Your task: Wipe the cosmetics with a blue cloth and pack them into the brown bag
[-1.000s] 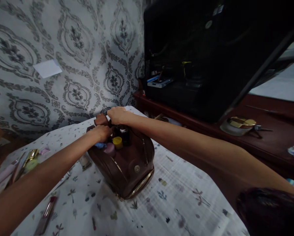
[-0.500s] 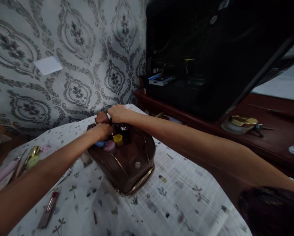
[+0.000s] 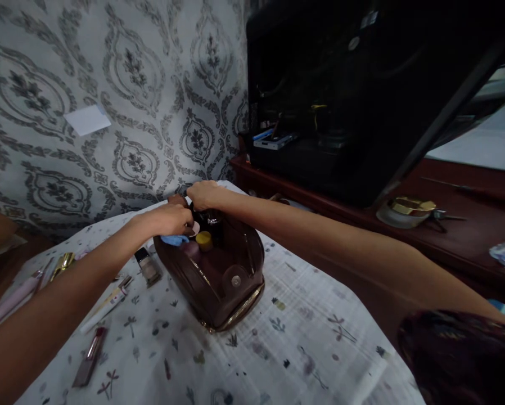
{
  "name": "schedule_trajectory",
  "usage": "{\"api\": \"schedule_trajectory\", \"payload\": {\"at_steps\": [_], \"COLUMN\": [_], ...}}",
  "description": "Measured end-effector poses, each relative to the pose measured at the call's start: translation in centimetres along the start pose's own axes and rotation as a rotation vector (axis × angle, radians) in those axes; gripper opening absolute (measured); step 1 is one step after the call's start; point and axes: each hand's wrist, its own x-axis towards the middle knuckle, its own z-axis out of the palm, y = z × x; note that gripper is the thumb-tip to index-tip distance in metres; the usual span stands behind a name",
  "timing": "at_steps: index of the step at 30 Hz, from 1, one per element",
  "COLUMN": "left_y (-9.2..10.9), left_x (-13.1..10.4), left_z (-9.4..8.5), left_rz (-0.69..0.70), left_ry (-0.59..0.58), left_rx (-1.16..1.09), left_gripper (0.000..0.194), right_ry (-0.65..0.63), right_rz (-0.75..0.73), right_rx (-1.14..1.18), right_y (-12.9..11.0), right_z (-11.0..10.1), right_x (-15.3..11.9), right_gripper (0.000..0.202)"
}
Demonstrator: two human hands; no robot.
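Head-worn view, facing forward and down, brown bag (image 3: 219, 270) near; depth uncertain in dim light

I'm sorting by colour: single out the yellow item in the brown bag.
The round yellow item, right of the purple item; nothing else visible inside is yellow.

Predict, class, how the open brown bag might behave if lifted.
The brown bag would probably flex, since its leather-like sides look soft. It may feel weighty for its size, as several things, including a yellow item, sit inside. Tipping it could spill some, because its top gapes open.
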Motion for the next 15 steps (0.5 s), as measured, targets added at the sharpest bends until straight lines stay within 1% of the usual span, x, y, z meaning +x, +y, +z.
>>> {"api": "schedule_trajectory", "payload": {"at_steps": [3,5,6,10,15], "left_y": [1.3,2.1,2.4,3.5,3.9], "left_x": [-0.9,-1.1,-1.1,-0.8,-0.4], "left_z": [-0.2,0.0,0.2,1.3,2.3], "left_rz": [0.012,-0.017,-0.035,-0.096,-0.120], "left_ry": [-0.139,-0.194,-0.203,-0.163,-0.111], "left_rx": [-0.021,-0.037,-0.032,0.006,0.007], "left_gripper": [0.027,0.029,0.030,0.030,0.030], "right_ry": [-0.011,-0.008,-0.005,0.007,0.005], "right_rz": [0.022,0.035,0.041,0.047,0.030], "right_rx": [-0.005,-0.008,-0.010,-0.018,-0.027], "right_y": [0.0,0.0,0.0,0.1,0.3], "right_z": [0.1,0.2,0.3,0.5,0.7], "right_x": [0.1,0.2,0.3,0.7,0.9], "right_gripper": [0.041,0.044,0.046,0.049,0.049]}}
